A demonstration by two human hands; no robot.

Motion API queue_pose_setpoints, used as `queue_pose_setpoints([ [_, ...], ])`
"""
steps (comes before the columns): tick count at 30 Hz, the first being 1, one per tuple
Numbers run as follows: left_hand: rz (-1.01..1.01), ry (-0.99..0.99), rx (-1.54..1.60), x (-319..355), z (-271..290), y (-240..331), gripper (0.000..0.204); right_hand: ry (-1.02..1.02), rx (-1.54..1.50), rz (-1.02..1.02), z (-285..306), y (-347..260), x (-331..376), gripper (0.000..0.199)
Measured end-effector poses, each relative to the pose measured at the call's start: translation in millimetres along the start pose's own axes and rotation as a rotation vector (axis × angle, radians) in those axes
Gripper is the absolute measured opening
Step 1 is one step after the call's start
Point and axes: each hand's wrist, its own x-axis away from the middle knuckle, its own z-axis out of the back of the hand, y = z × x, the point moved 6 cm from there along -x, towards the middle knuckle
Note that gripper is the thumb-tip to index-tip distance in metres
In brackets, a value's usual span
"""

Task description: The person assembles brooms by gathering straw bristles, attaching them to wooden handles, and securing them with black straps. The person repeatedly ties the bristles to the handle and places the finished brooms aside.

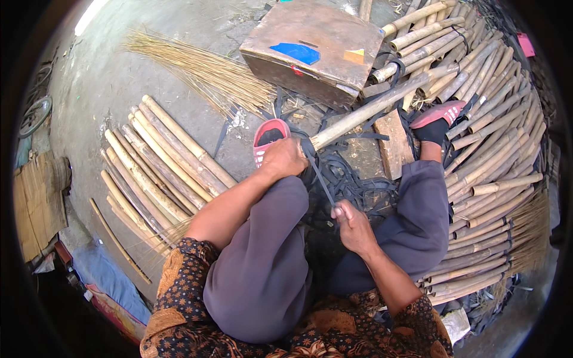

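A long bamboo pole (376,111) slants from the stacked bamboo at the upper right down toward me. My left hand (284,159) is closed round its near end, beside my left knee; the fingertips are partly hidden. Dark rubber strip is wound about the pole there. One length of that rubber strip (320,181) runs taut from the pole's end to my right hand (354,227), which is shut on it with the thumb on top. Below the pole, between my feet, lies a tangle of loose black strips (349,179).
A wooden box (310,30) stands ahead, with a bundle of thin sticks (203,68) left of it. Cut bamboo lengths (156,161) lie at left. A large bamboo stack (489,149) curves along the right. A wooden block (393,143) sits near my right foot.
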Motion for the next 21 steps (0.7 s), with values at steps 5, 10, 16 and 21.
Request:
queue_pose_setpoints([
  [5,-0.085,-0.322,0.419,31.2,4.4,29.3,0.03,0.092,0.108,0.122,-4.2,45.0,-40.9,0.007],
  [10,-0.116,-0.849,0.679,58.6,3.1,55.8,0.034,0.264,0.251,0.585,5.9,1.2,-114.2,0.022],
  [16,-0.269,-0.35,0.553,27.1,12.4,44.8,0.046,0.049,0.367,0.126,34.6,-33.4,-112.2,0.029],
  [21,-0.065,-0.046,0.015,1.2,-11.1,3.8,0.055,0.093,0.25,-0.12,43.4,-48.6,-123.9,0.035],
])
